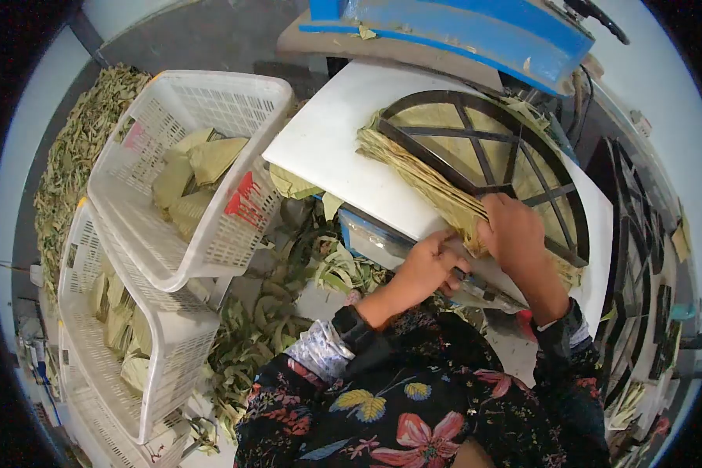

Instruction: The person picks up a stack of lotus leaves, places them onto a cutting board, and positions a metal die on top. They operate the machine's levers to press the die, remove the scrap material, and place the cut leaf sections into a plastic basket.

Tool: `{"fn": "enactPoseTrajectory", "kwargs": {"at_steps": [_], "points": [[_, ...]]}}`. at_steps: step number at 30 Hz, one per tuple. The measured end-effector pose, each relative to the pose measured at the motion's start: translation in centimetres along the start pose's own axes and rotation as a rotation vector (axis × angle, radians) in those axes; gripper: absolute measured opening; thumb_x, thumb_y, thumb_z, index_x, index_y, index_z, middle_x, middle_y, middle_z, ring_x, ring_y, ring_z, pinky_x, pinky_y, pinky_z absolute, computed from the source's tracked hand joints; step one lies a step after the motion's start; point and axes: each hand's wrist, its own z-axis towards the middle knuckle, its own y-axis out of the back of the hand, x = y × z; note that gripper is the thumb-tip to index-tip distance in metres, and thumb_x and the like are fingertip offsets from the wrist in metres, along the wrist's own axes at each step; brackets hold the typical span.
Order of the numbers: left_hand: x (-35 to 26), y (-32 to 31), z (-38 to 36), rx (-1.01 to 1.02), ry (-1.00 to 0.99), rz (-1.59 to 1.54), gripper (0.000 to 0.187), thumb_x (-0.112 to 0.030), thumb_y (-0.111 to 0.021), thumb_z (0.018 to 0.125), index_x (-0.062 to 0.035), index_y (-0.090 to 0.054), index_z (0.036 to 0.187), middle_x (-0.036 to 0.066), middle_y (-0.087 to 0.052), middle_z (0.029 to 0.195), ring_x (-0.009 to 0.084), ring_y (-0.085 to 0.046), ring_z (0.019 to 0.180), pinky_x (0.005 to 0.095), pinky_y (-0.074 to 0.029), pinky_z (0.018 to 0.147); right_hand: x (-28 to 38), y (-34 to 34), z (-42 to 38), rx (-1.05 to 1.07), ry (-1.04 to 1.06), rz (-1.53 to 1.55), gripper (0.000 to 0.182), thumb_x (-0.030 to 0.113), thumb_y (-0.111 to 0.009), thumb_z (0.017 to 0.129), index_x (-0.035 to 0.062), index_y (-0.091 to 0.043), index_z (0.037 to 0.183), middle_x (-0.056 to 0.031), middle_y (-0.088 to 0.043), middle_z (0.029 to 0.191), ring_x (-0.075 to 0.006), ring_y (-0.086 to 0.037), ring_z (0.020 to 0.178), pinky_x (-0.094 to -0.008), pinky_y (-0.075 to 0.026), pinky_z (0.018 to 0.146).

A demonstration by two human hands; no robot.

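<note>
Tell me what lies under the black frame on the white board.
Under the black frame lies a stack of dried leaves, showing through its openings and sticking out at its left edge. The right hand covers the frame's near edge. How deep the stack is cannot be seen.

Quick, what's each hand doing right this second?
Left hand: closed at the edge of the leaf stack; whether it grips a tool cannot be told.
Right hand: pressing down on the leaves beside the black frame.
</note>
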Motion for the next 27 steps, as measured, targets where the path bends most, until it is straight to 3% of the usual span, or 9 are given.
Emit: {"fn": "enactPoseTrajectory", "kwargs": {"at_steps": [2,8,13,15,18,21,27], "points": [[-0.3,0.0,0.7,0.032,0.080,-0.231,0.039,-0.017,-0.044,0.090,0.0078,-0.041,0.120,0.015,-0.064,0.085,0.0166,-0.058,0.057,0.0281,-0.051,0.053,0.0,-0.2,0.1,0.003,-0.013,-0.018,0.016,0.017,-0.064,0.069,0.0088,-0.052,0.076,-0.0079,-0.058,0.074,-0.0261,-0.062,0.069,-0.0385,-0.051,0.054],[-1.8,-0.1,3.1,-0.003,0.280,-0.273,0.024,-0.023,-0.042,0.093,-0.0001,-0.047,0.100,0.014,-0.061,0.078,0.0167,-0.058,0.056,0.0299,-0.051,0.049,0.2,-0.2,0.1,0.035,-0.037,-0.010,0.014,0.017,-0.062,0.071,0.0087,-0.053,0.078,-0.0088,-0.059,0.075,-0.0271,-0.063,0.069,-0.0388,-0.051,0.056],[-1.5,-0.8,3.9,0.011,0.285,-0.219,0.019,-0.020,-0.039,0.093,-0.0027,-0.047,0.097,0.012,-0.060,0.073,0.0172,-0.056,0.052,0.0295,-0.048,0.045,0.2,-0.1,0.2,0.034,-0.053,-0.005,0.013,0.016,-0.061,0.071,0.0081,-0.053,0.078,-0.0093,-0.060,0.076,-0.0273,-0.063,0.070,-0.0389,-0.052,0.057],[-1.6,-0.8,3.8,0.024,0.287,-0.192,0.018,-0.019,-0.038,0.093,-0.0030,-0.047,0.097,0.012,-0.060,0.072,0.0173,-0.056,0.051,0.0293,-0.047,0.044,0.2,-0.2,0.2,0.034,-0.082,0.069,0.018,0.018,-0.062,0.072,0.0056,-0.052,0.080,-0.0119,-0.057,0.077,-0.0326,-0.059,0.072,-0.0432,-0.046,0.058],[-1.7,-1.1,3.7,0.000,0.289,-0.176,0.017,-0.018,-0.038,0.093,-0.0037,-0.047,0.097,0.011,-0.060,0.070,0.0170,-0.055,0.051,0.0288,-0.045,0.042,0.5,-0.5,0.7,-0.032,-0.060,0.052,0.008,0.012,-0.059,0.071,0.0075,-0.055,0.076,-0.0102,-0.060,0.076,-0.0272,-0.063,0.072,-0.0390,-0.052,0.058],[-1.5,-1.1,3.8,-0.020,0.280,-0.171,0.017,-0.017,-0.037,0.092,-0.0044,-0.048,0.094,0.011,-0.060,0.069,0.0162,-0.054,0.050,0.0278,-0.043,0.040,0.4,-1.7,1.0,0.001,-0.083,0.073,0.017,0.014,-0.063,0.069,0.0064,-0.053,0.080,-0.0107,-0.057,0.077,-0.0303,-0.059,0.073,-0.0423,-0.047,0.058],[-1.2,-1.1,4.0,-0.003,0.275,-0.173,0.016,-0.016,-0.039,0.091,-0.0052,-0.051,0.089,0.006,-0.057,0.065,0.0149,-0.053,0.048,0.0261,-0.041,0.041,0.6,-1.8,0.2,-0.034,-0.007,0.044,0.014,0.013,-0.062,0.068,0.0073,-0.053,0.076,-0.0101,-0.057,0.075,-0.0286,-0.059,0.072,-0.0404,-0.048,0.057]]}}
